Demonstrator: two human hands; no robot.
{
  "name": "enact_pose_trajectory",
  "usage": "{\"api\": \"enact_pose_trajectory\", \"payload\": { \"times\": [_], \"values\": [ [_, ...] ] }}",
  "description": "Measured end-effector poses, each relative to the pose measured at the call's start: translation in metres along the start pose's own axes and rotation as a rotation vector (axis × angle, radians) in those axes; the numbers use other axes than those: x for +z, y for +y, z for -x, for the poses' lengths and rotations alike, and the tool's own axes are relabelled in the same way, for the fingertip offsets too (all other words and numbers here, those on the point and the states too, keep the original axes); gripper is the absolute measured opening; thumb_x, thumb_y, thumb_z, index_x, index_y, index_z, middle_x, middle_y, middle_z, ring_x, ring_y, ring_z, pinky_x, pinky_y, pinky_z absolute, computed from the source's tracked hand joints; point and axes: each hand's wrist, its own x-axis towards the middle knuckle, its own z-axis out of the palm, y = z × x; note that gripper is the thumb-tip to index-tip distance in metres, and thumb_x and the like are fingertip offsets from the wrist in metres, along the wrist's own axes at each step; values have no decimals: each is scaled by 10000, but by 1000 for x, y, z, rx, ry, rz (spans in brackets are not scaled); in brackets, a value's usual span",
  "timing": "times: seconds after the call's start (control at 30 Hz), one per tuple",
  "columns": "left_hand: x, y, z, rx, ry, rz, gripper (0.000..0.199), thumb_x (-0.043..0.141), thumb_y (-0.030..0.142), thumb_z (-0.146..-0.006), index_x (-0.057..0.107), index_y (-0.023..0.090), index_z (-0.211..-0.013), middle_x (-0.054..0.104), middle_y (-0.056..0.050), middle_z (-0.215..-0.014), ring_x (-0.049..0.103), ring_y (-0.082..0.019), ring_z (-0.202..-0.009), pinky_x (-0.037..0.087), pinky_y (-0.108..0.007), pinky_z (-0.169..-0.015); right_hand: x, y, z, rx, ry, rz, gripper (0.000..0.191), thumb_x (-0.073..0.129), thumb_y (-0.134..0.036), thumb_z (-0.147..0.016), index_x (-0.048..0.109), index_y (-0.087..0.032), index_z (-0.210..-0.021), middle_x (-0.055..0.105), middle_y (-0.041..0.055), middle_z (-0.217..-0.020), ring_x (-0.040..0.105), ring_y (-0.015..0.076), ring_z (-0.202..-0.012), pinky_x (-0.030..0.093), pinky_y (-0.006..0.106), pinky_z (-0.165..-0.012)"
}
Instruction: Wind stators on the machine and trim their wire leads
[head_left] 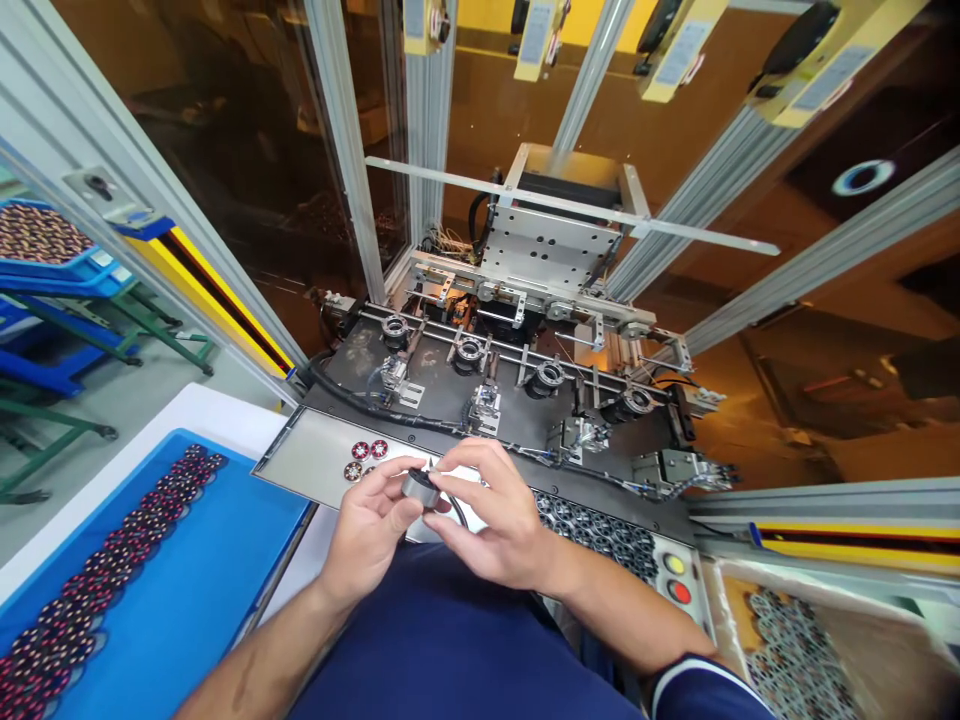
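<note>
In front of my body both hands are closed around a short metal cylinder (421,488) with a dark top. My left hand (367,525) grips its left side between thumb and fingers. My right hand (499,515) pinches it from the right, with fingertips at its upper rim and the thumb low on its side. A black cable (457,512) shows under my right fingers; I cannot tell whether it joins the cylinder. Several small round wound cores (361,451), red or copper-coloured, lie on the pale metal ledge (311,455) just beyond my left hand.
Beyond the ledge, a machine bed carries several black round fixtures (469,352). Many metal rings (600,530) lie right of my hands, near a red button (679,592). A blue tray (247,500) of wound cores stands left; an open box (731,640) of metal rings stands right.
</note>
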Motion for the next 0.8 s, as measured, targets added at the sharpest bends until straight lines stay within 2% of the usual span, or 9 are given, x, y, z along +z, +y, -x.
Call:
{"api": "enact_pose_trajectory", "payload": {
  "times": [0.07, 0.13, 0.27, 0.37, 0.47, 0.6, 0.7, 0.77, 0.8],
  "values": [
    [-6, 4, 2, 15, -7, -81, 380, 815, 354, -783, 720, 229, -1129, 769, -68, -1005, 718, -192, -895, 565, -261, -768, -10, 3, -4, 117, -146, -202, 228, 678, -171, -898, 710, -163, -1123, 651, 162, -1194, 617, 240, -1083, 551, 429, -873],
    [-11, 8, 4, 24, -30, -158, 352, 836, 288, -763, 751, 219, -1098, 774, -74, -1024, 711, -190, -927, 553, -244, -789, -18, 8, -9, 262, -267, -414, 162, 651, -189, -935, 756, -185, -1058, 625, 147, -1309, 639, 209, -1104, 552, 375, -886],
    [-17, 12, 10, 16, -112, -267, 361, 849, 258, -747, 773, 247, -1100, 780, -36, -903, 685, -135, -790, 522, -190, -722, -24, 19, -16, 465, -506, -750, 142, 699, -273, -921, 791, -174, -961, 585, 129, -1421, 660, 199, -1141, 523, 352, -974],
    [-21, 14, 12, 6, -173, -310, 378, 857, 287, -736, 776, 275, -1105, 769, -12, -825, 653, -109, -682, 506, -173, -642, -22, 23, -22, 507, -671, -871, 202, 686, -323, -929, 782, -151, -970, 530, 149, -1485, 600, 228, -1274, 461, 367, -1075],
    [-24, 17, 13, 10, -202, -345, 383, 870, 292, -716, 784, 283, -1089, 771, -12, -818, 648, -107, -655, 505, -172, -616, -19, 23, -30, 473, -805, -888, 227, 627, -290, -962, 752, -119, -882, 505, 182, -1498, 514, 237, -1377, 365, 368, -1162],
    [-33, 13, 16, 6, -181, -392, 384, 854, 332, -735, 776, 267, -1106, 774, -30, -843, 677, -132, -677, 530, -194, -620, -11, 28, -37, 436, -894, -876, 222, 601, -249, -969, 696, -111, -823, 468, 216, -1516, 474, 241, -1413, 341, 356, -1178],
    [-54, -3, 12, 85, -76, -493, 506, 825, 388, -765, 704, 271, -1242, 788, -75, -1017, 736, -211, -854, 592, -293, -782, -4, 46, -48, 388, -897, -837, 220, 574, -268, -987, 687, -110, -883, 470, 222, -1509, 457, 236, -1427, 358, 357, -1173],
    [-80, -22, 4, 209, 127, -610, 621, 779, 439, -802, 595, 267, -1370, 755, -118, -1182, 734, -270, -996, 594, -392, -886, 2, 72, -66, 331, -853, -730, 233, 539, -280, -1006, 687, -120, -924, 464, 201, -1518, 441, 223, -1437, 346, 375, -1186],
    [-96, -33, -3, 264, 270, -669, 639, 738, 454, -837, 543, 257, -1412, 734, -134, -1231, 727, -284, -1035, 589, -427, -906, 6, 90, -79, 301, -820, -639, 237, 526, -282, -1012, 688, -127, -937, 456, 189, -1527, 432, 218, -1442, 333, 389, -1197]
  ]
}}
